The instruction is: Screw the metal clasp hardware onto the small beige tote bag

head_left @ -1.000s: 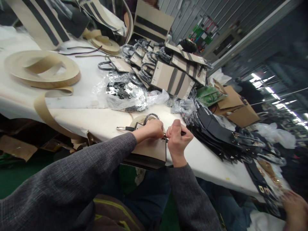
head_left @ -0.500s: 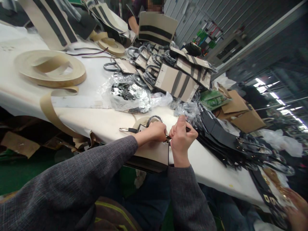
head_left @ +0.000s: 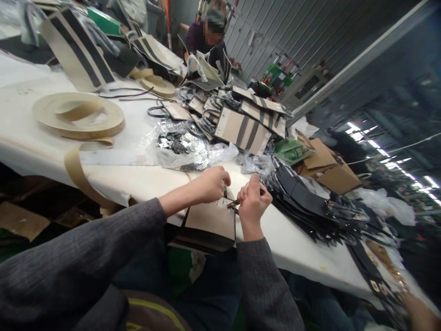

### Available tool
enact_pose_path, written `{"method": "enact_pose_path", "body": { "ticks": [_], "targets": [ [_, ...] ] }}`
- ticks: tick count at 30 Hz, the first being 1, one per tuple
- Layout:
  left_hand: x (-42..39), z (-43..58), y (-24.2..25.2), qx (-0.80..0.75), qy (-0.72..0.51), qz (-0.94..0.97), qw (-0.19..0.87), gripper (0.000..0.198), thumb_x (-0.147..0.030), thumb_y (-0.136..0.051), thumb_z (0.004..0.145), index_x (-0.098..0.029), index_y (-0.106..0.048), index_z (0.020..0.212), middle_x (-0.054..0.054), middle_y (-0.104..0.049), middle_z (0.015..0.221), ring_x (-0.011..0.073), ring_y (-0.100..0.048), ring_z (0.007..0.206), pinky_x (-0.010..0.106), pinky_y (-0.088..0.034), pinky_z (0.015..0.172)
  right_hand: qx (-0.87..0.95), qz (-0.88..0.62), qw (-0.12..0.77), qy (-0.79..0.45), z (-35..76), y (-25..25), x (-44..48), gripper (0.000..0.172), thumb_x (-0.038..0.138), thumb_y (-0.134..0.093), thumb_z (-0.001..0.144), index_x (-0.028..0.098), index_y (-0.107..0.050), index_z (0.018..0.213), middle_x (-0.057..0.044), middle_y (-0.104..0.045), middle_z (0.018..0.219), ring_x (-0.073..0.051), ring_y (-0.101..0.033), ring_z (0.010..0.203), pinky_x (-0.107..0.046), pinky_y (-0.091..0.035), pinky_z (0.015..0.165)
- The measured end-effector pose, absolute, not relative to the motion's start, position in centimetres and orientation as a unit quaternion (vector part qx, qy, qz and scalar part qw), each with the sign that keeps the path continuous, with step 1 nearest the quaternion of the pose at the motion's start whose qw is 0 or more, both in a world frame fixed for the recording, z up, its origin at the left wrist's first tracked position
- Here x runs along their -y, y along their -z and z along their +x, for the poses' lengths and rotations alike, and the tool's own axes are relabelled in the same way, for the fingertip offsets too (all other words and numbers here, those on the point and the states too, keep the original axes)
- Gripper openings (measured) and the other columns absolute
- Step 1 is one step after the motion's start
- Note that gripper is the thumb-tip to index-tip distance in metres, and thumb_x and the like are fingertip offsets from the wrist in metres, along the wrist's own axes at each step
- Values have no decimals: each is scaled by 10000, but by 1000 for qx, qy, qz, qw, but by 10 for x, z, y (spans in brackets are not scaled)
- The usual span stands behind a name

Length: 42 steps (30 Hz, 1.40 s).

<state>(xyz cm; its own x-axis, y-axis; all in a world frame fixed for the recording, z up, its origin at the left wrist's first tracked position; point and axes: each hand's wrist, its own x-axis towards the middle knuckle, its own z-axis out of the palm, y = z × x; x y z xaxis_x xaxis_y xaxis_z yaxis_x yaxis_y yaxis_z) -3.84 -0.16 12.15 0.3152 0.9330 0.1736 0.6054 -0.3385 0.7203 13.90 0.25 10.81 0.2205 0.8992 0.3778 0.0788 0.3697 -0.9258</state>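
At the front edge of the table sits a beige panel (head_left: pixel 210 218) with dark edging, part of a bag, with small holes near its upper edge. Above that edge my left hand (head_left: pixel 214 185) is closed, fingertips pinched together and turned down; whatever they hold is too hidden to name. My right hand (head_left: pixel 254 202) is wrapped round a pair of pliers, thumb up. The metal jaws of the pliers (head_left: pixel 232 205) point left, over the panel's upper right corner. Just beyond my hands lies a clear plastic bag of shiny metal pieces (head_left: pixel 182 146).
A roll of tan tape (head_left: pixel 44 115) lies at left, its loose end hanging over the edge. Striped beige panels with wrapped handles (head_left: pixel 241 131) are heaped behind. Black bag pieces (head_left: pixel 303 195) are stacked at right, near cardboard boxes (head_left: pixel 332 168). A co-worker (head_left: pixel 206 37) is across the table.
My left hand has risen off the panel, uncovering its upper edge. The plier jaws now show more clearly. The view has shifted, and the striped panel in front of the co-worker has been lowered or moved.
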Motion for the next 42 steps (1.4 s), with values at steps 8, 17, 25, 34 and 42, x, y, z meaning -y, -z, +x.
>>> {"method": "enact_pose_path", "body": {
  "ticks": [8, 17, 25, 34, 42],
  "targets": [
    [13, -105, -71, -586, -309, 664, 348, 371, -271, -738, 821, -138, -816, 1158, 176, -747, 1228, 331, -693, 1159, 433, -541, 1059, 506, -417, 622, -427, 145, -116, -12, 545, 659, -847, 924, 235, -531, 793, 128, -350, 508, -69, -266, 395, -184, -227, 357],
    [19, -105, -59, -547, -338, 644, 414, 397, -395, -814, 814, -182, -828, 1149, 125, -692, 1261, 303, -643, 1237, 385, -519, 1097, 539, -426, 556, -467, 143, -122, -16, 727, 724, -850, 901, 220, -423, 597, 81, -380, 500, -65, -303, 397, -213, -216, 364],
    [18, -96, -52, -568, -348, 636, 390, 268, -208, -789, 727, -139, -859, 976, 117, -758, 1091, 298, -686, 1092, 371, -551, 999, 578, -435, 529, -444, 123, -144, -3, 721, 692, -869, 903, 223, -445, 558, 62, -396, 496, -77, -337, 395, -249, -244, 371],
    [14, -94, -52, -526, -377, 613, 454, 208, -189, -754, 641, -112, -837, 815, 12, -665, 693, 173, -561, 724, 257, -438, 665, 551, -359, 614, -438, 56, -128, 23, 722, 629, -713, 1047, 245, -388, 530, 56, -342, 471, -91, -311, 388, -287, -250, 393],
    [16, -99, -40, -490, -409, 597, 487, 107, -231, -773, 664, -128, -781, 694, 20, -643, 665, 166, -530, 684, 258, -377, 596, 535, -364, 609, -459, 47, -114, 15, 708, 566, -707, 1068, 240, -374, 536, 62, -325, 464, -85, -287, 379, -283, -226, 390]
  ]
}}
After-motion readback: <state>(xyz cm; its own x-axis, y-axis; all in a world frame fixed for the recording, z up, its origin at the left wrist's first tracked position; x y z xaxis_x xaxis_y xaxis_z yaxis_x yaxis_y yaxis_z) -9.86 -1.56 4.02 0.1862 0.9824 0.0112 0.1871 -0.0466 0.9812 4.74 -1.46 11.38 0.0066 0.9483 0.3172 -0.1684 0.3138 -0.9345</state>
